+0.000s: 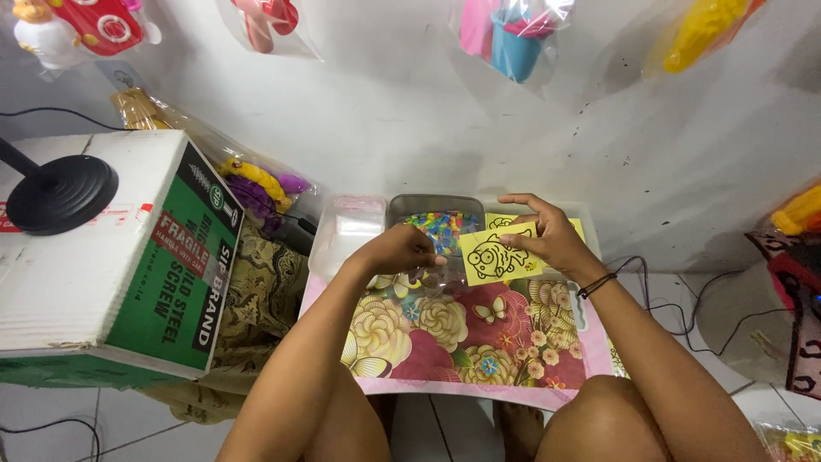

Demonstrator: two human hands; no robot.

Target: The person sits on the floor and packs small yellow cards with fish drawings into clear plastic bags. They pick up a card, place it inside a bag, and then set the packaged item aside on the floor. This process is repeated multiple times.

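Item 1. Bare knees and a foot on the tiled floor (51,411), nearest the viewer; the person sits low over a small desk (445,342) covered in a floral and butterfly print with a pink border.

Item 2. Left hand (398,250), at the desk's far edge. Grip: fingers curled in and pinched together over something small and clear; what it is cannot be told. The fingertips sit at the rim of the bead tray.

Item 3. Right hand (552,235), just beside the left. Grip: grasping a yellow card (496,254) printed with a black-outlined cartoon fish, thumb on its face, the other fingers spread loosely above and behind it. The card is lifted, tilted toward the person, above the desk's far edge. A dark band circles the wrist.

Item 4. Grey tray (432,208) of mixed coloured beads, directly behind both hands; a clear plastic lidded box (346,227) touches its left side.

Item 5. Further yellow card (496,221), partly hidden behind the held one.

Item 6. Left of desk: white and green cardboard carton (103,265), a black round stand base (60,192) on top.

Item 7. Wall (393,111): bagged plastic toys hanging along the top.
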